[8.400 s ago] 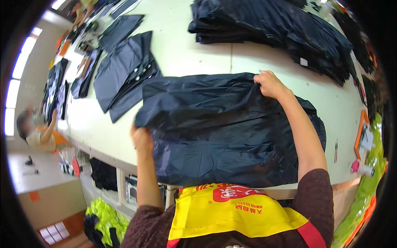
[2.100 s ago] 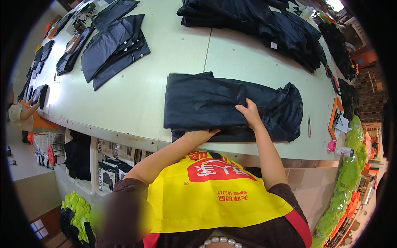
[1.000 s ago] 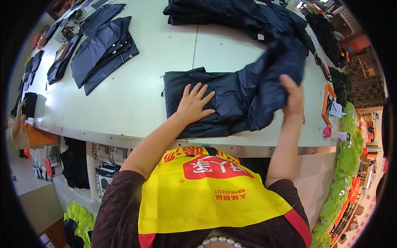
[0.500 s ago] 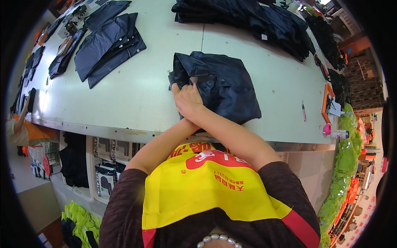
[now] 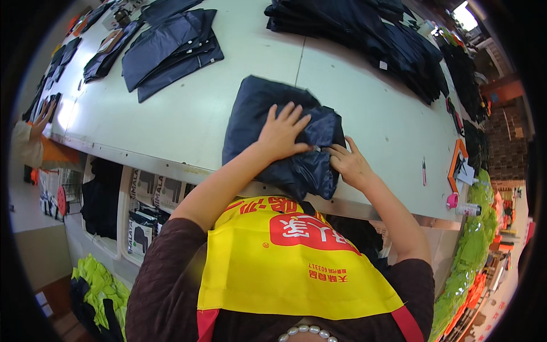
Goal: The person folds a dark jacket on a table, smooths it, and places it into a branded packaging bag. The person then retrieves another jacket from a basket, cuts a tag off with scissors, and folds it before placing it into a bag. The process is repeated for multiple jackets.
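A folded dark navy garment [image 5: 254, 112] with a smooth, slightly shiny surface lies in front of me, reaching the near edge of the table. My left hand [image 5: 283, 132] rests flat on its upper face, fingers spread. At the garment's right side, my right hand [image 5: 350, 163] has its fingers curled over the folded edge and grips it. Loose, wrinkled cloth bunches between the two hands and down toward the table edge. The underside of the garment is hidden.
On the pale table [image 5: 188, 117], folded dark garments [image 5: 165, 48] lie far left and a bigger stack [image 5: 364, 43] far right. A pen [image 5: 424, 172], an orange frame-like object [image 5: 456, 165] and a can [image 5: 468, 209] are at right. Another person's hand [image 5: 44, 114] shows far left.
My crossed forearms have come apart, left hand now on the left, right hand on the right. The garment has been turned; its snap button no longer shows. The view has shifted slightly.
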Action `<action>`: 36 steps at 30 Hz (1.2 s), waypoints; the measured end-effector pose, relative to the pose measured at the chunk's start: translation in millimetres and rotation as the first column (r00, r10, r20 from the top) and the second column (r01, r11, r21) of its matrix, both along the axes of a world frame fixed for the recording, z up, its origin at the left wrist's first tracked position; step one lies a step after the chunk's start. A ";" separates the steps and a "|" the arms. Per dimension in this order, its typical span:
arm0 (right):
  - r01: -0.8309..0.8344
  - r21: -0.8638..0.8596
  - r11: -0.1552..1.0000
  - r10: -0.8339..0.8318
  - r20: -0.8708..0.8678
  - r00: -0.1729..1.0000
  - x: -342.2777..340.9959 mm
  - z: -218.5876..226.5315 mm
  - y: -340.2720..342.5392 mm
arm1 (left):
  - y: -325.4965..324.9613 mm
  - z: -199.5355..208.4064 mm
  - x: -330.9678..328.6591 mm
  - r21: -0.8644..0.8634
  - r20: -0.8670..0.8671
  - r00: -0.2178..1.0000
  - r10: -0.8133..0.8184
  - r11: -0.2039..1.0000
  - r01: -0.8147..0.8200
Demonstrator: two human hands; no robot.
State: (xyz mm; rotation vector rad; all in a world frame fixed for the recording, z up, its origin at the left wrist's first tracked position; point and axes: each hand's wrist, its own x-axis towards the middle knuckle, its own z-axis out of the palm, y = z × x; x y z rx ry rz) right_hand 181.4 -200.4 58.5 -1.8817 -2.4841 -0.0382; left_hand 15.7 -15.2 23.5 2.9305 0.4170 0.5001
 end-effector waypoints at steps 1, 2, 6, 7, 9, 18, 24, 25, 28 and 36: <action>0.021 0.011 1.000 -0.020 -0.062 0.998 -1.9 -0.5 -1.0 | -4.0 -16.4 2.7 0.023 -0.053 0.999 -0.002 1.000 0.003; 0.105 -0.144 0.984 -0.110 -0.028 0.994 -9.9 8.0 1.2 | -8.8 -19.6 5.8 0.044 -0.110 0.994 -0.011 0.999 0.015; 0.280 -0.290 0.915 -0.323 -0.114 0.939 -55.9 61.8 40.6 | -17.6 -21.1 12.1 0.003 -0.322 0.946 -0.021 1.000 0.024; 0.275 -0.062 0.959 -0.280 -0.327 0.903 -65.5 65.7 54.7 | -16.0 -25.9 12.5 -0.008 -0.302 0.953 -0.030 1.000 0.029; 0.357 0.120 0.926 -0.114 -0.813 0.571 -83.5 55.9 99.7 | -9.7 -60.5 20.1 -0.151 -0.009 0.999 -0.049 0.987 0.047; 0.498 -0.420 0.759 -0.646 -0.386 0.659 21.8 -71.1 140.9 | 7.6 -6.3 -40.8 -0.256 0.060 0.948 -0.313 0.913 0.318; 0.508 -0.637 0.579 -0.681 -0.035 0.732 37.1 -39.4 155.3 | -3.2 -12.6 -139.7 -0.106 0.062 0.950 -0.305 0.945 0.310; 0.520 -0.644 0.562 -0.712 -0.056 0.700 40.5 -42.5 153.7 | -12.1 -19.8 -141.6 -0.043 0.044 0.970 -0.237 0.970 0.239; 0.431 -0.741 0.514 -0.706 -0.080 0.704 50.0 -58.2 161.8 | -28.7 -64.9 -142.0 0.186 0.022 0.997 -0.068 0.981 0.062; 0.482 -0.649 0.589 -0.699 -0.108 0.707 42.4 -47.9 147.3 | -17.9 -41.2 -84.1 0.261 0.063 0.991 -0.120 0.960 0.100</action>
